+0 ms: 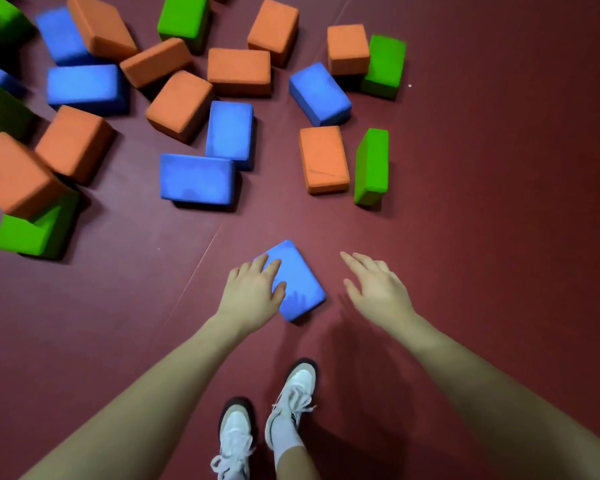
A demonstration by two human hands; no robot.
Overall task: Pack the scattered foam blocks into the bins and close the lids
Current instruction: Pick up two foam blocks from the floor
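**Dark red floor mat, scattered foam blocks**

Surface: dark red floor mat, seam lines visible. Scattered on it toward the upper left: orange, blue and green foam blocks, some leaning on one another. Apart from these, nearest the person: one blue foam block, lying flat. The left hand is laid on its left edge, fingers curled over the top face. The right hand is held just beside it, fingers spread, nothing gripped. White lace-up sneakers are seen below.
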